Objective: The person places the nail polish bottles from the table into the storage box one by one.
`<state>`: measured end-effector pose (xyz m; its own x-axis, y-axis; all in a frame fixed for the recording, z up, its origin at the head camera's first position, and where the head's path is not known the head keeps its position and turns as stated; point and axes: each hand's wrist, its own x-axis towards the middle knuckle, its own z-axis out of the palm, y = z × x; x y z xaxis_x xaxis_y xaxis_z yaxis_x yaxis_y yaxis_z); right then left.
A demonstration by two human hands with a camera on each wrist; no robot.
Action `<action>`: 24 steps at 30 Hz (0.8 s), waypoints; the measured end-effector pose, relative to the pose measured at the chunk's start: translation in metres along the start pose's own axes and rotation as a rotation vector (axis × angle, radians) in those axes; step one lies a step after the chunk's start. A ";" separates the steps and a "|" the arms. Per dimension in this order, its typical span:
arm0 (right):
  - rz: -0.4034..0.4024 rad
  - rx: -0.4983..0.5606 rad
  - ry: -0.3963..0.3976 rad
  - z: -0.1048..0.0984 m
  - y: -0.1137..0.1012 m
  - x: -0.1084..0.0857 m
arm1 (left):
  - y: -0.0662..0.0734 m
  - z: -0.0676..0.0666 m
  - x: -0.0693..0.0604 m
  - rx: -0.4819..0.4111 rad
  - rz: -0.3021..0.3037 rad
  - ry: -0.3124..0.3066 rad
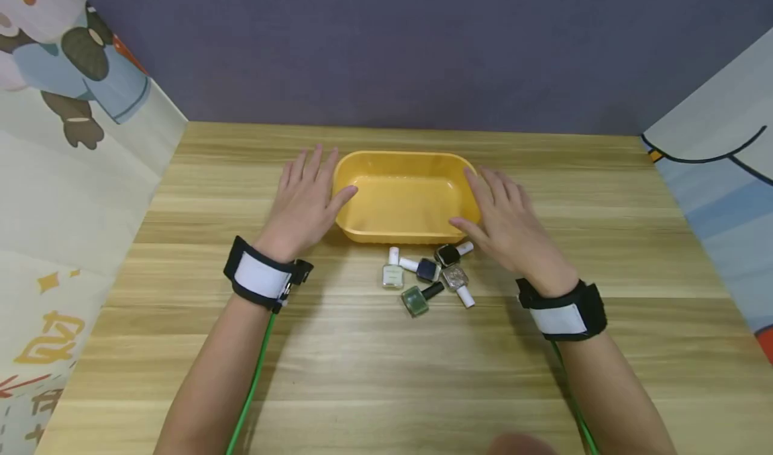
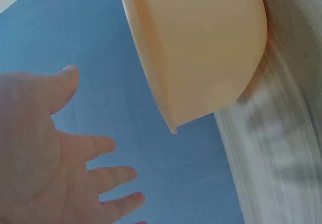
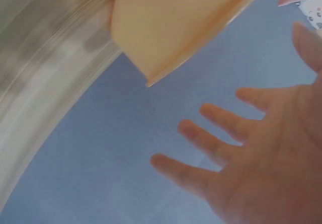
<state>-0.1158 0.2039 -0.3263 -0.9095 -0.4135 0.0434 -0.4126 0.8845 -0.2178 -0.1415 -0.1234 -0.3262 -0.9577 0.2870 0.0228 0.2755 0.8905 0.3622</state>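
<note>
A yellow plastic basin (image 1: 407, 235) sits near the back of the wooden table. My left hand (image 1: 306, 203) is at its left side with the fingers spread and straight; the left wrist view shows this hand (image 2: 45, 153) apart from the basin wall (image 2: 211, 48). On the opposite side is my right hand (image 1: 510, 223), its fingers extended too, and the right wrist view shows a gap between that hand (image 3: 266, 148) and the basin (image 3: 166, 27). Neither hand holds anything. In front of the basin lie several nail polish bottles, among them a green one (image 1: 415, 301) and a glittery one (image 1: 455, 278).
A pale nail polish bottle (image 1: 392, 276), a dark blue one (image 1: 427, 270) and a black one (image 1: 447, 255) lie close together. Behind the table (image 1: 374, 374) rises a dark blue-grey panel (image 1: 410, 52). Printed cloths flank both sides. Green cables (image 1: 256, 374) trail from the wrist straps.
</note>
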 end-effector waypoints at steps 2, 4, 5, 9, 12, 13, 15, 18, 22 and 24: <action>-0.023 0.017 -0.004 -0.001 -0.002 -0.001 | 0.000 0.000 0.001 -0.001 0.002 0.002; -0.039 0.036 -0.013 -0.001 -0.004 -0.002 | 0.000 0.001 0.002 -0.002 0.002 0.006; -0.044 0.046 -0.018 -0.002 -0.005 -0.003 | -0.001 0.001 0.003 -0.003 0.001 0.006; -0.057 0.057 -0.035 -0.002 -0.011 -0.005 | -0.002 0.002 0.004 -0.007 -0.004 0.006; -0.082 0.048 -0.032 0.000 -0.015 -0.005 | -0.004 0.004 0.005 -0.015 -0.009 0.004; -0.092 0.043 -0.028 0.001 -0.017 -0.006 | -0.005 0.004 0.005 -0.019 -0.010 0.003; -0.115 0.037 -0.021 0.003 -0.020 -0.006 | -0.007 0.007 0.006 -0.026 -0.012 0.002; -0.142 0.041 -0.021 0.005 -0.025 -0.007 | -0.011 0.011 0.008 -0.037 -0.019 0.000; -0.178 0.082 -0.034 0.009 -0.029 -0.007 | -0.017 0.018 0.010 -0.060 -0.028 -0.010; -0.204 0.109 -0.037 0.010 -0.031 -0.008 | -0.019 0.020 0.011 -0.075 -0.027 -0.018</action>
<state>-0.0957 0.1776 -0.3300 -0.8043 -0.5910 0.0621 -0.5781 0.7539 -0.3121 -0.1558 -0.1299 -0.3518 -0.9628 0.2703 -0.0038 0.2423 0.8691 0.4313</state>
